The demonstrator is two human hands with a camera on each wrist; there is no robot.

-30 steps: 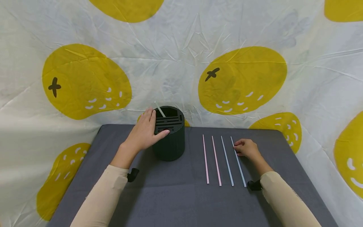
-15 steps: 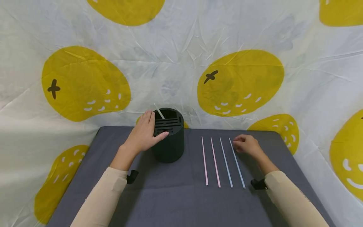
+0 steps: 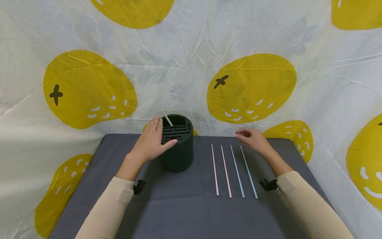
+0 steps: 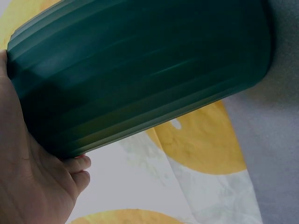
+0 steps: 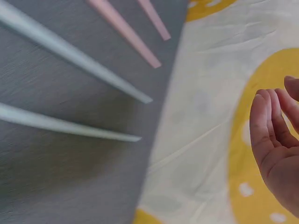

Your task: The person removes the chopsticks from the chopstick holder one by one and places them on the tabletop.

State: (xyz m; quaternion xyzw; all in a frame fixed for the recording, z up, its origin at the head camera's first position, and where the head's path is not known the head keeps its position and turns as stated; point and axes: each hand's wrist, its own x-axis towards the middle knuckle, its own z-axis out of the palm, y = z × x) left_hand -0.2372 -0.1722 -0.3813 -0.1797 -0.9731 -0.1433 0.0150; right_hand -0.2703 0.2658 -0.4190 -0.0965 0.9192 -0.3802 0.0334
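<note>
A dark green, round knife holder [image 3: 179, 156] with a slotted top stands upright at the back of the table. My left hand [image 3: 148, 139] grips its upper left side, fingers along the side and thumb at the front rim. The left wrist view shows the holder's ribbed wall close up. A thin pale stick [image 3: 167, 118] leans in the holder's rear opening. My right hand [image 3: 252, 139], fingers loosely bent and holding nothing, hovers just beyond the far end of the rightmost light-blue chopstick [image 3: 249, 172].
Left of that chopstick lie a second light-blue chopstick [image 3: 237, 171] and two pink ones, including the leftmost pink chopstick [image 3: 215, 169], spaced roughly parallel. A grey cloth covers the table [image 3: 179, 212]. A white curtain with yellow fruit [image 3: 191, 83] hangs behind its far edge.
My right hand has come away from the rightmost blue chopstick, moving up and then left past its far end. The left hand stays on the holder; the chopsticks lie as before.
</note>
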